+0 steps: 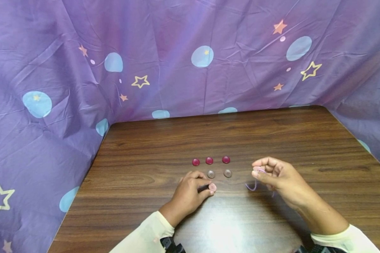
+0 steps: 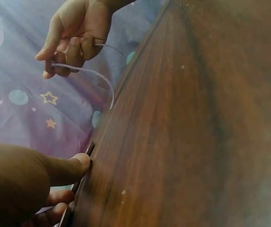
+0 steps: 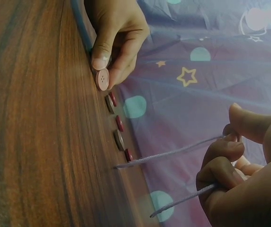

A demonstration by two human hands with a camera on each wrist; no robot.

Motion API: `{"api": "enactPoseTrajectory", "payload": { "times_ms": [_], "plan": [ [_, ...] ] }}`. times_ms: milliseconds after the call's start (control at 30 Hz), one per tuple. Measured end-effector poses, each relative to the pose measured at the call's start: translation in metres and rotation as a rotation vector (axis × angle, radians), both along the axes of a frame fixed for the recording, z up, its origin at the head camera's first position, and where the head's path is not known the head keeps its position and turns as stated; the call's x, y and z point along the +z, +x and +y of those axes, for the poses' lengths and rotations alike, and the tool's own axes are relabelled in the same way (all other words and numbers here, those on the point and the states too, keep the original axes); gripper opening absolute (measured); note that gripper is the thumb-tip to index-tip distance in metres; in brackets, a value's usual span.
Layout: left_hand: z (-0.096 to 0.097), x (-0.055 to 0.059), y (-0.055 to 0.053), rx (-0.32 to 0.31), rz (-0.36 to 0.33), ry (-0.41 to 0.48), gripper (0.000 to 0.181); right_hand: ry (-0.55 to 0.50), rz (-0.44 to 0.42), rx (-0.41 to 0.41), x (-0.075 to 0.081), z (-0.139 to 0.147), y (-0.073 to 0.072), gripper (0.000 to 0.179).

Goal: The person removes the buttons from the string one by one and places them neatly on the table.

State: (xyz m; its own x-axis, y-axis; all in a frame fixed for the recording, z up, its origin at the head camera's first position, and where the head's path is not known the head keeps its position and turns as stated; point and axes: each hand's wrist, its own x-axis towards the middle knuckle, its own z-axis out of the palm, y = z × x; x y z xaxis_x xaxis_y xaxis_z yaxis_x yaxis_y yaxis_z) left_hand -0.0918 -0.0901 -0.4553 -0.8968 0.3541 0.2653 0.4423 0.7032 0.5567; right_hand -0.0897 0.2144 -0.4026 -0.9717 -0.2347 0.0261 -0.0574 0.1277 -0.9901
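Observation:
My left hand is low over the table and pinches a pale pink four-hole button between thumb and finger, seen face-on in the right wrist view. Raised to the right, my right hand grips another pink button with thumb and fingertips. A purple string runs from that button; in the right wrist view one length of string leaves the fingertips, and a second emerges from under the curled fingers. The right hand's fingers partly hide its button.
Beyond my left hand, two grey-brown buttons lie side by side. Behind them is a row of three dark red buttons. The brown wooden table meets a purple star-patterned cloth at its back and sides.

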Motion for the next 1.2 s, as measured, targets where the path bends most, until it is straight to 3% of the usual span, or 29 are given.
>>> {"api": "enactPoseTrajectory", "payload": {
  "times_ms": [333,800,1200],
  "plan": [
    [0.0006,0.0009,0.0009,-0.001,0.011,0.001,0.026,0.013,0.001,0.01,-0.0007,-0.0001,0.0003,0.023],
    [0.0006,0.0009,0.0013,-0.001,-0.024,0.007,0.022,0.004,0.002,0.008,-0.0011,0.0001,0.0,0.022],
    [0.0036,0.001,0.0016,0.002,0.006,-0.026,0.018,0.016,0.004,0.011,-0.001,0.0,0.0001,0.022]
  ]
}}
